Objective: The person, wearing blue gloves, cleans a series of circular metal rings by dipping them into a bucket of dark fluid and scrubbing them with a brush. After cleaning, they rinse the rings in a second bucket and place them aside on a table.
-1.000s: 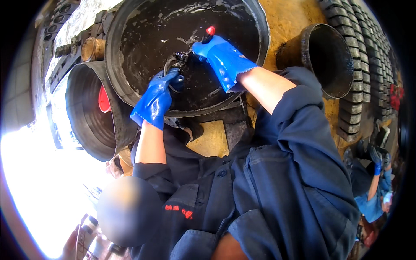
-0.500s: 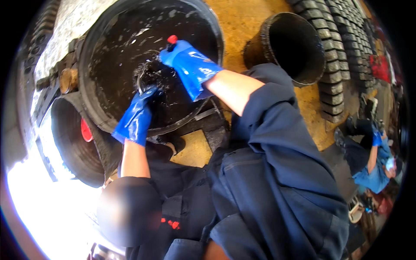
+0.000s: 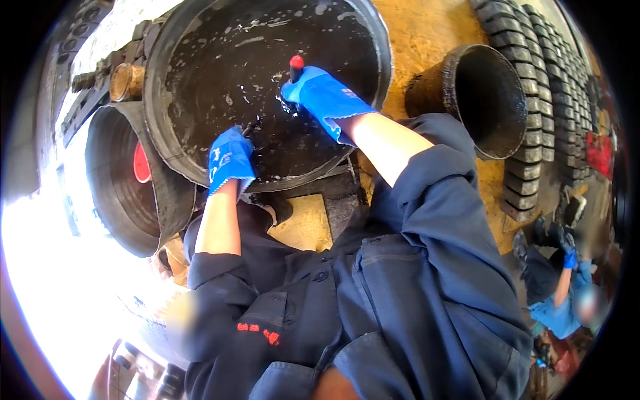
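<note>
Tyre workshop: stacked tyres point(image 3: 533, 100), wash tub point(image 3: 267, 20)

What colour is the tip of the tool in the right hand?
Red: the tool tip sticks out above the blue-gloved right hand, seen in the head view.

light: hard daylight from the lower left, scene bright overall
overexposed: lower-left ground blown to white, no detail there
glare: wet highlights on the dark liquid in the large round black basin point(image 3: 373, 40); sheen on the blue rubber-gloved right hand point(image 3: 323, 97)
shadow: dark inside the black cylindrical bucket point(image 3: 490, 100); dark blue work overalls point(image 3: 413, 280) read flat and dim
distortion: strong fisheye, stacked black tyres point(image 3: 527, 133) curve along the right rim, black vignette at the corners
blur: soft patches lower left and far right; centre sharp
</note>
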Tool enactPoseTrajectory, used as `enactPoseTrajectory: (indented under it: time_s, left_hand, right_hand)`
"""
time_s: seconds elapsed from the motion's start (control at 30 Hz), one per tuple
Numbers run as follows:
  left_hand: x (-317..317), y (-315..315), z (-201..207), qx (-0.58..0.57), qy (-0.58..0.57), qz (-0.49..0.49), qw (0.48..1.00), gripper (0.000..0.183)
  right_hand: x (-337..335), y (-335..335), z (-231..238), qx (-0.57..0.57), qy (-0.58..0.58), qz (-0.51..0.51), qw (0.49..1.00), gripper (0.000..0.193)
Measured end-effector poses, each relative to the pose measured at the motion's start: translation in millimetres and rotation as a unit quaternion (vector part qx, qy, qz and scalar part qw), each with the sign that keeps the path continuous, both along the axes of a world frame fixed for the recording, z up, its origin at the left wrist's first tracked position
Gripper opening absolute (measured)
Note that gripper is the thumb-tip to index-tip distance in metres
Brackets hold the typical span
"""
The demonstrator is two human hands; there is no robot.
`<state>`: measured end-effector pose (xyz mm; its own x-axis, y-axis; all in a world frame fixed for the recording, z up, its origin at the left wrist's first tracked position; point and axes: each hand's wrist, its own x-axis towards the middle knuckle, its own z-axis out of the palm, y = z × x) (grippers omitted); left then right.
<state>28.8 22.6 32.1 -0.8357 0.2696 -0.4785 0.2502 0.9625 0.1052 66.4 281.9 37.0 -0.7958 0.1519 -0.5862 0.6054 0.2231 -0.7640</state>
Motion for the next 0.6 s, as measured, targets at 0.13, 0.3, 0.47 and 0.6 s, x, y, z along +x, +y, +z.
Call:
enactPoseTrajectory:
  time_s: [0.13, 0.3, 0.47, 0.6]
  left_hand:
    - [-4.0, -12.0, 6.8, 0.298, -0.044, 0.067, 0.951, 0.043]
    - [-13.6, -30.6, -6.7, 0.561, -0.195, 0.278, 0.755, 0.041]
    - [-9.6, -13.3, 10.4, 0.579, -0.203, 0.316, 0.723, 0.045]
    - [-15.2, -20.6, 1.3, 0.64, -0.179, 0.295, 0.686, 0.051]
  right_hand:
    - [-29.4, -12.1, 13.6, -0.014, 0.008, -0.067, 0.998, 0.027]
    - [-46.5, -47.5, 24.1, -0.22, 0.122, -0.047, 0.967, 0.027]
    - [-45.9, -50.8, 24.7, -0.114, 0.157, 0.078, 0.978, 0.031]
    - [-40.6, -34.0, 7.7, -0.125, 0.063, -0.132, 0.981, 0.039]
